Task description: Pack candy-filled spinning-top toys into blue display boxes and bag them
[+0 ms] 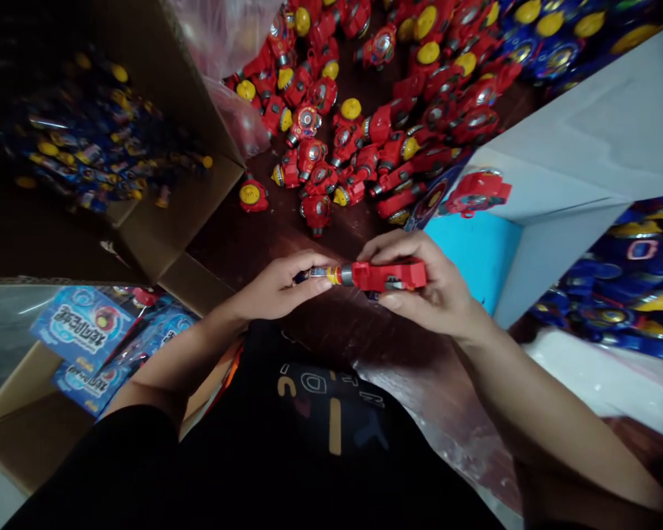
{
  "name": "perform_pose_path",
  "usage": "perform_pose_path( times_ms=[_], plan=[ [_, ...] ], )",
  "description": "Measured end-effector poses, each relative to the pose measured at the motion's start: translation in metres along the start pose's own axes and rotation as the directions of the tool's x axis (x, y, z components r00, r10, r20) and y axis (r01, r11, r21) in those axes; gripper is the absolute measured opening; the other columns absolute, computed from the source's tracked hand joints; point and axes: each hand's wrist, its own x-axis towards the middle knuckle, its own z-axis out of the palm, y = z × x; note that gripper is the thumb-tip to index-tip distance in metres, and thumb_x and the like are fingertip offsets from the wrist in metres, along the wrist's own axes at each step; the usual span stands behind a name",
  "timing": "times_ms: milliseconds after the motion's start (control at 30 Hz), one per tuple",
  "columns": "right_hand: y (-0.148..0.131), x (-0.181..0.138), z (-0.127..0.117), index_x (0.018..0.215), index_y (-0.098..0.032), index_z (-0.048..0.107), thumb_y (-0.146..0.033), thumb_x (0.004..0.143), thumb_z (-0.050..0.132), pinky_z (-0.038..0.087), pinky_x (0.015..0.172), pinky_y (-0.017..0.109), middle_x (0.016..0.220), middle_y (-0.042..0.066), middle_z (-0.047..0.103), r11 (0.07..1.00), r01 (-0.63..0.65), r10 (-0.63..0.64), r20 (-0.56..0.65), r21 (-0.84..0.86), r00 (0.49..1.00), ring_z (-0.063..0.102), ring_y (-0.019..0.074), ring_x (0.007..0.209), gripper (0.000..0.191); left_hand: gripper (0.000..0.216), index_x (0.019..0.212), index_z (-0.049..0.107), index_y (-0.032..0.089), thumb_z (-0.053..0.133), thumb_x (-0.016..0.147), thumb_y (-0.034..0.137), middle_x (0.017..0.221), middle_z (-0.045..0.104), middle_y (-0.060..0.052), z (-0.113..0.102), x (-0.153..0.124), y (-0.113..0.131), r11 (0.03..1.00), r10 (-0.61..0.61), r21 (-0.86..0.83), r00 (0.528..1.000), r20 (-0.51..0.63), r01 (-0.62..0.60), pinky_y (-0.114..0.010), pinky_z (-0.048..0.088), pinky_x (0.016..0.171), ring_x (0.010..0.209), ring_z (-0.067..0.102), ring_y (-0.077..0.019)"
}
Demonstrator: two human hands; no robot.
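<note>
In front of my body, my right hand is closed around a red plastic toy with a dark grey collar at its left end. My left hand pinches a small blue-labelled tube between thumb and fingers. The tube's yellow end meets the toy's collar; whether it sits inside or only touches cannot be seen. Just beyond my hands lie many similar red toys with yellow caps and silvery round parts. One more red toy rests on the white box to the right.
A cardboard box at left holds many small tubes. Below it, blue printed packages lie in another carton. A white box with a light-blue inside stands at right, near blue toys.
</note>
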Motion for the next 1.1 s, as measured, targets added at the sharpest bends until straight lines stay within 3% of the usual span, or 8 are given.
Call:
perform_pose_path(
  times_ms=[133, 333, 467, 567, 667, 767, 867, 1100],
  plan=[
    [-0.002, -0.021, 0.011, 0.110, -0.029, 0.060, -0.060, 0.092, 0.080, 0.063, 0.085, 0.042, 0.117, 0.006, 0.072, 0.998, 0.053, -0.058, -0.161, -0.041, 0.985, 0.073, 0.0225, 0.099, 0.041, 0.025, 0.131, 0.069, 0.018, 0.061, 0.112, 0.032, 0.116, 0.076, -0.008, 0.008, 0.001, 0.009, 0.972, 0.148, 0.197, 0.985, -0.088, -0.128, -0.031, 0.060, 0.094, 0.105, 0.073, -0.0170],
    [0.010, -0.053, 0.035, 0.126, -0.027, 0.048, -0.071, 0.111, 0.037, 0.049, 0.042, 0.026, 0.090, 0.000, 0.069, 0.824, -0.335, 0.421, -0.099, 0.456, 0.901, 0.060, 0.0131, 0.051, 0.047, 0.030, 0.138, 0.066, 0.018, 0.062, 0.111, 0.029, 0.119, 0.074, -0.010, 0.016, 0.004, 0.000, 0.754, 0.385, 0.587, 0.922, -0.032, -0.294, -0.039, 0.059, 0.099, 0.108, 0.070, -0.0217],
    [0.010, -0.072, 0.006, 0.166, -0.025, 0.031, -0.074, 0.099, 0.065, 0.071, 0.081, 0.045, 0.159, 0.024, 0.054, 0.959, -0.180, 0.128, -0.231, -0.220, 0.964, 0.075, 0.0338, 0.125, 0.090, 0.026, 0.134, 0.067, 0.017, 0.061, 0.111, 0.028, 0.117, 0.072, -0.008, 0.010, 0.010, -0.004, 0.905, 0.167, 0.391, 0.985, 0.034, -0.167, -0.033, 0.059, 0.096, 0.106, 0.070, -0.0183],
    [0.009, -0.085, -0.020, 0.176, -0.037, 0.023, -0.038, 0.096, 0.083, 0.062, 0.113, 0.057, 0.179, 0.019, 0.035, 0.664, 0.104, -0.183, -0.026, -0.740, 0.983, 0.053, 0.0399, 0.156, 0.100, 0.021, 0.127, 0.068, 0.017, 0.063, 0.110, 0.027, 0.108, 0.072, -0.005, 0.009, 0.012, -0.001, 0.962, 0.094, 0.250, 0.993, 0.066, -0.108, -0.028, 0.057, 0.089, 0.097, 0.070, -0.0149],
    [0.007, -0.096, -0.026, 0.174, -0.033, 0.032, -0.029, 0.101, 0.077, 0.066, 0.109, 0.046, 0.160, 0.014, 0.062, 0.625, 0.148, -0.171, 0.050, -0.767, 0.984, 0.071, 0.0308, 0.137, 0.085, 0.020, 0.127, 0.069, 0.018, 0.064, 0.109, 0.025, 0.109, 0.072, -0.005, 0.017, 0.013, 0.005, 0.964, 0.104, 0.241, 0.993, 0.059, -0.115, -0.029, 0.057, 0.089, 0.098, 0.070, -0.0155],
    [-0.002, -0.102, -0.023, 0.163, -0.028, 0.048, -0.047, 0.106, 0.069, 0.071, 0.079, 0.036, 0.129, 0.010, 0.081, 0.840, -0.054, -0.067, -0.202, -0.539, 0.977, 0.084, 0.0239, 0.095, 0.063, 0.024, 0.131, 0.069, 0.017, 0.066, 0.108, 0.025, 0.113, 0.072, -0.008, 0.031, 0.018, 0.009, 0.935, 0.199, 0.295, 0.980, 0.020, -0.196, -0.031, 0.058, 0.095, 0.105, 0.069, -0.0177],
    [-0.021, -0.108, -0.035, 0.147, -0.032, 0.063, -0.053, 0.108, 0.063, 0.064, 0.062, 0.032, 0.098, 0.002, 0.084, 0.861, -0.141, -0.018, -0.306, -0.489, 0.952, 0.080, 0.0207, 0.072, 0.044, 0.024, 0.129, 0.071, 0.017, 0.065, 0.109, 0.029, 0.112, 0.074, -0.008, 0.044, 0.027, 0.010, 0.973, 0.173, 0.142, 0.983, 0.063, -0.180, -0.028, 0.059, 0.089, 0.099, 0.071, -0.0164],
    [-0.036, -0.117, -0.054, 0.170, -0.039, 0.043, -0.041, 0.103, 0.074, 0.071, 0.088, 0.042, 0.148, 0.009, 0.072, 0.701, -0.112, -0.088, -0.242, -0.704, 0.966, 0.082, 0.0289, 0.111, 0.073, 0.029, 0.121, 0.075, 0.016, 0.062, 0.110, 0.041, 0.105, 0.079, -0.007, 0.063, 0.047, 0.013, 0.991, -0.018, -0.125, 0.980, 0.201, 0.043, -0.026, 0.060, 0.084, 0.093, 0.075, -0.0160]
  ],
)
